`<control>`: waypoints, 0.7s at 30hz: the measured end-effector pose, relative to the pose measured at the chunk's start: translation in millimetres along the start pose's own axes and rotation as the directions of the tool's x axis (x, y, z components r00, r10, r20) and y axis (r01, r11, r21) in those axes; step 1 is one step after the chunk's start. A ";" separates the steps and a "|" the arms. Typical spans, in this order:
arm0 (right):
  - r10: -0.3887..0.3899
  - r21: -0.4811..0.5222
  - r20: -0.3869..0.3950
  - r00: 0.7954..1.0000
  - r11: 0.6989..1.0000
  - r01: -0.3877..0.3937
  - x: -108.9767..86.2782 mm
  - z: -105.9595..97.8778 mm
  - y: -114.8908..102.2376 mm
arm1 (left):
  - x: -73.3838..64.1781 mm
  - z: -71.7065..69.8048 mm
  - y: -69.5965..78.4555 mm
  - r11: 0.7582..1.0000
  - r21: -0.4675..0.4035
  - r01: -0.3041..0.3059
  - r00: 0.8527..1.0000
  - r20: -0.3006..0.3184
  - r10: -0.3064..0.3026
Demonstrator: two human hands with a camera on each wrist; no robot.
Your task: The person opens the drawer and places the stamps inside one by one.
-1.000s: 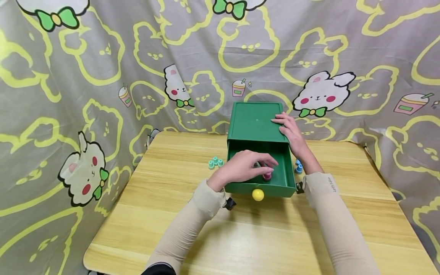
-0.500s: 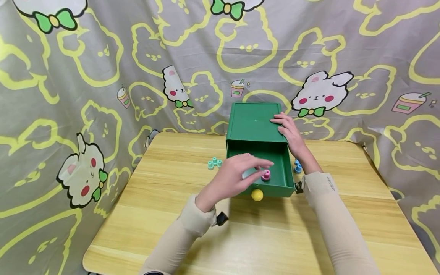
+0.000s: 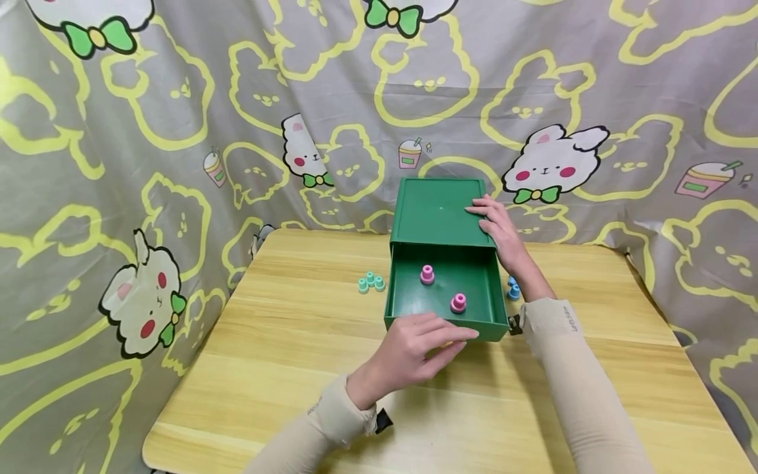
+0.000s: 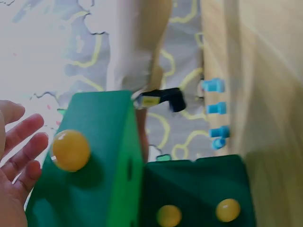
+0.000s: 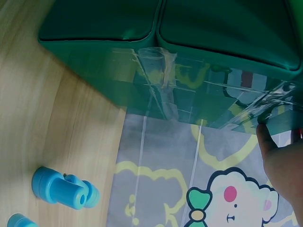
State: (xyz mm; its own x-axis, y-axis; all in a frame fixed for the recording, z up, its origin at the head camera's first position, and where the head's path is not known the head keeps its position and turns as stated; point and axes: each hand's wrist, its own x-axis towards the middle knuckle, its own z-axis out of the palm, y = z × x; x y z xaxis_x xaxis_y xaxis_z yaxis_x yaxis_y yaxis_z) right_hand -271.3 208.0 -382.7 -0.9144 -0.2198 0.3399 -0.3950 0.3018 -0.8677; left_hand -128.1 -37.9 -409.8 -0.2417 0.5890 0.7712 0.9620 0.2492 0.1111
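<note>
The top drawer [image 3: 408, 299] of a green drawer cabinet [image 3: 441, 210] is pulled out. Two pink stepped pegs [image 3: 427, 274] stand inside it, one farther back than the other. My left hand [image 3: 408, 349] is in front of the drawer with fingers extended, overlapping the drawer front in the head view. The left wrist view shows its fingertips beside the drawer's yellow knob [image 4: 71, 150], holding nothing. My right hand [image 3: 500, 230] rests on the cabinet's top at the right edge, its fingers over the top and its thumb against the side.
Several mint-green pegs [image 3: 370, 281] stand on the wooden table [image 3: 284, 329] left of the cabinet. Several blue pegs [image 4: 217, 108] are on its right. Lower drawers with yellow knobs [image 4: 228, 210] sit below the pulled-out one. A patterned curtain [image 3: 343, 79] hangs behind the table.
My left hand has drawn back from above the open drawer to its front, uncovering both pink pegs. My right hand has stayed on the cabinet.
</note>
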 end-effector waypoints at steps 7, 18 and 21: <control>-0.020 0.004 -0.002 1.000 1.000 0.020 -0.4 -0.2 0.6 | -12.1 7.9 1.7 0.998 -0.001 0.065 0.998 -0.020 -0.065; -0.043 0.007 -0.020 0.999 0.999 0.043 3.8 0.7 11.1 | -22.0 13.3 0.3 0.979 -0.079 0.185 0.981 -0.042 -0.189; -0.047 0.008 -0.032 0.998 0.999 0.047 9.8 0.8 30.2 | -23.7 14.2 0.6 0.978 -0.072 0.198 0.979 -0.043 -0.201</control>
State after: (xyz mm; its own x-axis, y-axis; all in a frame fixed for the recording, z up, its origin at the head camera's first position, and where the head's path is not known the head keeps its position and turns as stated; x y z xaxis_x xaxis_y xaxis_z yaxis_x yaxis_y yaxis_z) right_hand -292.1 214.2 -405.8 -0.8973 -0.2040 0.3916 -0.4370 0.2834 -0.8537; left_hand -123.6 -40.9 -436.9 -0.4244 0.4936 0.7591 0.9019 0.3048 0.3060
